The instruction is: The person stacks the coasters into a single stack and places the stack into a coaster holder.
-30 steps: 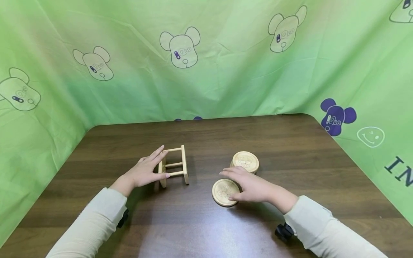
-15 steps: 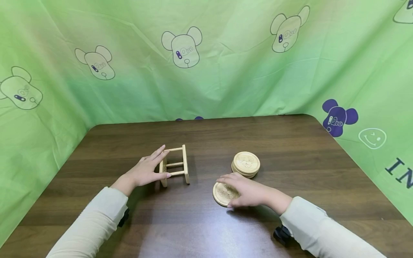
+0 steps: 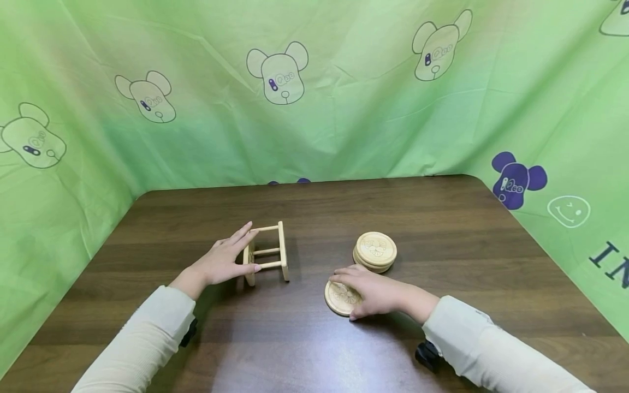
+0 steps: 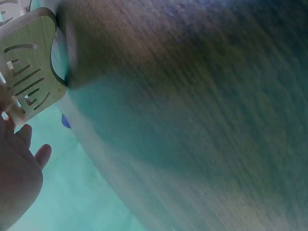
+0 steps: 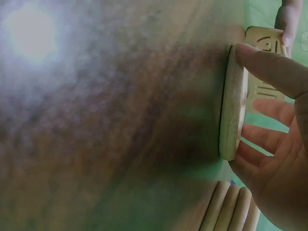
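Note:
A small wooden coaster holder (image 3: 284, 251), two slotted panels joined by thin rods, stands on the left half of the table. My left hand (image 3: 222, 261) holds it by its left panel, thumb near the front rod and fingers over the far edge. To the right, my right hand (image 3: 375, 292) spans a round wooden coaster (image 3: 340, 298) with a carved pattern, thumb on the near edge and fingers on the far one. Seen from the right wrist, this coaster (image 5: 232, 108) lies flat, close against the tabletop. Part of its face is hidden under the hand.
Just behind the right hand sits a stack of several matching coasters (image 3: 375, 250). The dark wood table (image 3: 196, 213) ends at a green patterned cloth (image 3: 344, 125) hanging behind and at both sides.
The right hand has shifted slightly towards me and lowered, its thumb and fingers now at the single coaster's edges. More of the stack shows. The left hand and holder stay in place.

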The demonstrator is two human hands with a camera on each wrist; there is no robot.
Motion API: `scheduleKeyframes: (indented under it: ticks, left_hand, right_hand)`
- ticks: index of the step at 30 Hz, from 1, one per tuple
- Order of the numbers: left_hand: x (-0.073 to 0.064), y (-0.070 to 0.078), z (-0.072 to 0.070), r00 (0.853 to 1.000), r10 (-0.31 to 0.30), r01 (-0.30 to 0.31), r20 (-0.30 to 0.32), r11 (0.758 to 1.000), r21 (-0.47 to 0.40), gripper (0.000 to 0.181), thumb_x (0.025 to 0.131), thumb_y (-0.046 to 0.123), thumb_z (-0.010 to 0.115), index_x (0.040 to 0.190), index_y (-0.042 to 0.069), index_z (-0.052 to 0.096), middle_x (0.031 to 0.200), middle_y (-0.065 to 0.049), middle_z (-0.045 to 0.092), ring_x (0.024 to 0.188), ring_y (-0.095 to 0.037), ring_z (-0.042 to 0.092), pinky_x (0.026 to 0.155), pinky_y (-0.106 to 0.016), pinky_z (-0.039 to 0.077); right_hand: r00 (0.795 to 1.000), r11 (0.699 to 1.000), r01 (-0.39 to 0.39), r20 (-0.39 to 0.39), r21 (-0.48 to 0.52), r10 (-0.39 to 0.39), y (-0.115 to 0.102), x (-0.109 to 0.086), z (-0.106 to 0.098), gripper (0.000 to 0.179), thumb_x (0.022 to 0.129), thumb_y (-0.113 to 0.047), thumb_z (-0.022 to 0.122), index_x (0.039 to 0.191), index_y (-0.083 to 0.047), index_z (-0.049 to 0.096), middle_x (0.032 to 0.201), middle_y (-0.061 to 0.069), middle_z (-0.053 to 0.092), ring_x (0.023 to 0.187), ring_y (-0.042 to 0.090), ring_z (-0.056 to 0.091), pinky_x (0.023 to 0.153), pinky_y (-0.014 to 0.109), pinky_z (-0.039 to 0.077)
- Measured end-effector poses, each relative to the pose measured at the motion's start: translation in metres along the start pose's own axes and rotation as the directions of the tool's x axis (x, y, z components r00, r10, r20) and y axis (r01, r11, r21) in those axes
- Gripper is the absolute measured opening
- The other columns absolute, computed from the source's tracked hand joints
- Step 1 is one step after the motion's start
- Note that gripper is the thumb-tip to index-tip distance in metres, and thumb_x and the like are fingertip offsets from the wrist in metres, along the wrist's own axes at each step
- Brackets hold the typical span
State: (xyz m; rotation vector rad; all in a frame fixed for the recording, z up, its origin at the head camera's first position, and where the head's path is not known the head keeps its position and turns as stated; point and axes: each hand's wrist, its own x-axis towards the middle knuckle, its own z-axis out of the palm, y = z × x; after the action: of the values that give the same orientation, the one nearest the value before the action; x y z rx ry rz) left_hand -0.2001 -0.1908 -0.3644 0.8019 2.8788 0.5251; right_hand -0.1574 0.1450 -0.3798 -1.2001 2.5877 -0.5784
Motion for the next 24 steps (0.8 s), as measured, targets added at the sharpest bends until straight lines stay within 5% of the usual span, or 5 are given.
scheduleKeyframes:
  ticks: [24]
  left_hand:
    - [0.0010,0.0005,0.0001,1.000,-0.013,0.013,0.006,1.000,-0.003,0.081,0.077,0.060,0.047,0.140,0.018,0.015,0.144,0.002,0.001,0.122,-0.031,0.026,0.095,-0.050,0.015]
  right_hand:
    - [0.997,0.996,0.053,-0.052,-0.074,-0.057,-0.0030,-0.0010,-0.0083,0.064,0.055,-0.016,0.069,0.115,-0.004,0.051,0.120,0.016,0.045,0.108,0.029,0.039,0.088,0.040,0.032]
